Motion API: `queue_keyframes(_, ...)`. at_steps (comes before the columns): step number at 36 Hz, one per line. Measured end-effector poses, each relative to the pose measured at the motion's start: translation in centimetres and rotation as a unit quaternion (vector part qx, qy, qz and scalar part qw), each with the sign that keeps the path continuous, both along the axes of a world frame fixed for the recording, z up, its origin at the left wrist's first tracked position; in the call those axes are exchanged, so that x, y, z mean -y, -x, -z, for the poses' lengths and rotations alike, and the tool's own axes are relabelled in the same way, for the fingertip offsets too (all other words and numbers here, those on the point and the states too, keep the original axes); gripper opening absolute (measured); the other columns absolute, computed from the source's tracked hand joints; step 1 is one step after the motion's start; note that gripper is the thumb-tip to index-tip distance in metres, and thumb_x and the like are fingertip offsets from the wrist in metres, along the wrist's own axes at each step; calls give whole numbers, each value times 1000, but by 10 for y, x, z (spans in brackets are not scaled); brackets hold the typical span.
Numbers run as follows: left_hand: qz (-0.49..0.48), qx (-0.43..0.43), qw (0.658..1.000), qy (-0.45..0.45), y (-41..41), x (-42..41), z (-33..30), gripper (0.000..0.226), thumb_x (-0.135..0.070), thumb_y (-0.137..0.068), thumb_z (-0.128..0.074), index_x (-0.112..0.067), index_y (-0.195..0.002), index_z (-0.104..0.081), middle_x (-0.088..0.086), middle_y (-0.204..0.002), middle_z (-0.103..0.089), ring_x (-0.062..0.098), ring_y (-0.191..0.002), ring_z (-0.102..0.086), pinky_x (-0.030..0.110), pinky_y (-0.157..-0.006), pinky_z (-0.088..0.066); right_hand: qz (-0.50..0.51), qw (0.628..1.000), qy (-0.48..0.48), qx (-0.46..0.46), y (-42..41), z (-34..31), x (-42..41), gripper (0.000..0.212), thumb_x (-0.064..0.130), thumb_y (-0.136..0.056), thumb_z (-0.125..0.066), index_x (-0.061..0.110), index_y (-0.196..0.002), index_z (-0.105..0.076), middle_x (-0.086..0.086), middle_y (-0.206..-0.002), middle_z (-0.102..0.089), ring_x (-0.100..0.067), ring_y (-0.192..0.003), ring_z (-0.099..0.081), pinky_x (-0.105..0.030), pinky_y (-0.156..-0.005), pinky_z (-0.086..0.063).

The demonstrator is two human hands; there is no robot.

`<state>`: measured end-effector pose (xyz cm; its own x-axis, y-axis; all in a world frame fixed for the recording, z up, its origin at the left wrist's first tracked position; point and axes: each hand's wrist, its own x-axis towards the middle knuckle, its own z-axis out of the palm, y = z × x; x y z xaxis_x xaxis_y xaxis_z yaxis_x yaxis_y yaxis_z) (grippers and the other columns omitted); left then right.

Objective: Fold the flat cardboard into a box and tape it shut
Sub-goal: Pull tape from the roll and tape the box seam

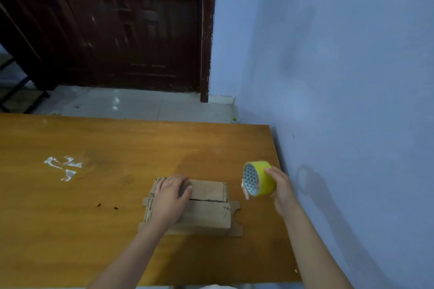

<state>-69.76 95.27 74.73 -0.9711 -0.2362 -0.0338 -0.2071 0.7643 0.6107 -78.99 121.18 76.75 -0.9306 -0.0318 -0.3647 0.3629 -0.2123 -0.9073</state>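
1. Two flaps of the cardboard box (pixel 206 204) meet along a dark seam across its top; the box sits near the tabletop's (pixel 94 143) near edge, towards the right-hand side, with tabs sticking out at its left and right ends.
2. The left hand (pixel 170 195) lies palm-down on the left part of the box top, fingers (pixel 185 185) loosely spread and fairly straight, pressing the flaps flat rather than gripping them.
3. The right hand (pixel 281 189) holds a yellow-green tape roll (pixel 258 178) lifted off the tabletop, just right of the box and close to the right edge by the blue wall (pixel 340 77); its fingers curl round the roll's outer band, with a thumb tip showing at the near rim.
4. Judging by its look, the box is light, thin corrugated board: stiff across a panel, springy at the creases, so the flaps will likely lift if the pressing hand leaves.
5. Best hold seems to be flat pressure beside the seam, leaving the seam itself bare for tape.
6. The roll looks light and rigid, smooth outside; holding it by the band or through the core should let the strip pull free. I cannot see the loose tape end.
7. White scraps (pixel 63 166) lie towards the left edge.
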Motion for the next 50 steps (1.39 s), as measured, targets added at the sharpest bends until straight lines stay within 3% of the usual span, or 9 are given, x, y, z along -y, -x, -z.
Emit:
queue_keyframes(8, 28, 11, 999, -25, 21, -28, -17, 35, -34, -97, -45, -20, -129, -49, -3, -131, -51, 14, -123, -43, 33, -104, -35, -4, 998, 56, -9, -6, -12, -3, 20, 12, -92, -45, 10, -83, -62, -2, -71, -63, -14, -65, -61, -28, -59, -49)
queue_keyframes(11, 74, -8, 995, -60, 24, -41, -20, 42, -38, -97, -44, -21, -135, -44, -5, -138, -45, 9, -127, -39, 30, -106, -36, -18, 995, 101, -11, -9, -21, -4, 21, 17, -91, -43, 8, -77, -57, 1, -52, -54, -12, -50, -54, -24, -51, -46)
queue_keyframes(14, 116, 8, 975, -192, 28, -55, -28, 56, -51, -92, -42, -32, -144, -31, -11, -144, -36, -2, -119, -45, 25, -99, -42, -40, 985, 166, -16, -12, -32, -5, 18, 21, -82, -47, 9, -70, -51, -1, -47, -40, -14, -43, -41, -27, -52, -34)
queue_keyframes(17, 130, 26, 913, -385, 33, -68, -38, 64, -55, -85, -48, -42, -143, -25, -15, -142, -38, -2, -125, -41, 24, -98, -40, -57, 973, 224, -11, -13, -39, -4, 25, 22, -80, -45, 14, -57, -52, -1, -46, -37, -14, -42, -37, -28, -53, -32)
queue_keyframes(23, 134, 42, 843, -520, 38, -78, -50, 29, -19, -94, -53, -9, -122, -55, 12, -77, -69, 22, -75, -68, 27, -70, -54, -77, 958, 275, -7, -11, -40, -1, 28, 23, -82, -44, 14, -58, -56, 0, -47, -37, -12, -42, -36, -25, -51, -37)
queue_keyframes(35, 111, 64, 867, -482, 39, -78, -51, 21, -15, -90, -60, -13, -111, -63, 12, -101, -66, 23, -86, -63, 45, -81, -51, -93, 938, 333, 34, -5, -30, -10, 28, 22, -81, -44, 14, -57, -54, 1, -46, -39, -12, -42, -39, -25, -49, -37)
queue_keyframes(40, 136, 71, 875, -459, 41, -79, -55, 22, -13, -89, -61, -21, -110, -64, 7, -104, -68, 12, -84, -65, 25, -69, -54, -113, 932, 342, 32, -3, -30, -16, 22, 22, -69, -66, 14, -56, -51, 2, -45, -40, -11, -41, -40, -24, -48, -38)
queue_keyframes(45, 158, 86, 878, -443, 46, -78, -59, 30, -13, -88, -62, -15, -118, -63, -1, -96, -70, 9, -79, -65, 24, -66, -54, -120, 923, 363, 42, 2, -28, -23, 30, 21, -56, -80, 15, -56, -50, 3, -44, -41, -10, -39, -41, -24, -48, -38)
queue_keyframes(50, 205, 101, 886, -403, 53, -77, -63, 39, -14, -89, -63, -36, -121, -59, -8, -116, -65, 17, -89, -61, 38, -87, -52, -104, 908, 404, 42, 10, -27, -32, 30, 19, -51, -81, 17, -55, -51, 6, -43, -41, -7, -37, -41, -22, -47, -41)
